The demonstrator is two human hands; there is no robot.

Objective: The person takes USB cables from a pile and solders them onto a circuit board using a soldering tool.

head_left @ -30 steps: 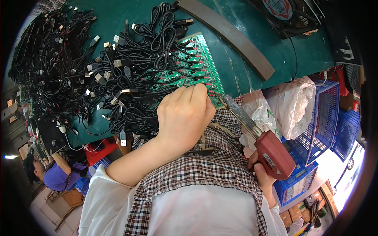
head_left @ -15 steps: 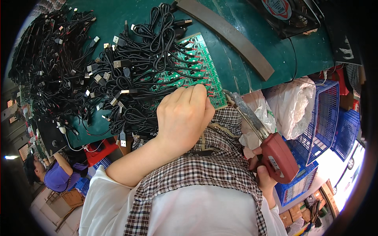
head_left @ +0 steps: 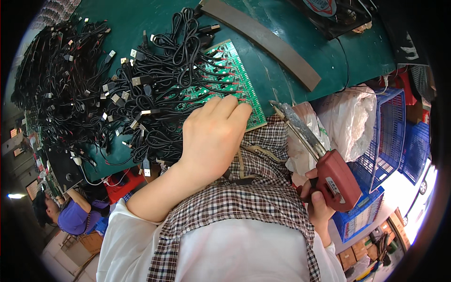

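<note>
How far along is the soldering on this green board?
Most black cables already sit wired onto the green circuit board. The left hand presses its near edge; the right hand holds the red soldering gun off the board. Which joints remain cannot be told.

White label with dark print [head_left: 332, 186] on red soldering gun's side [head_left: 336, 181], brown cardboard boxes [head_left: 353, 254] stacked at lower right, round red-and-white sticker [head_left: 323, 6] on black fan at top

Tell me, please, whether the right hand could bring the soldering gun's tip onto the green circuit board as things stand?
Probably yes: the soldering gun in the right hand points at the green circuit board, with nothing between; the left hand covers only its near part.
</note>
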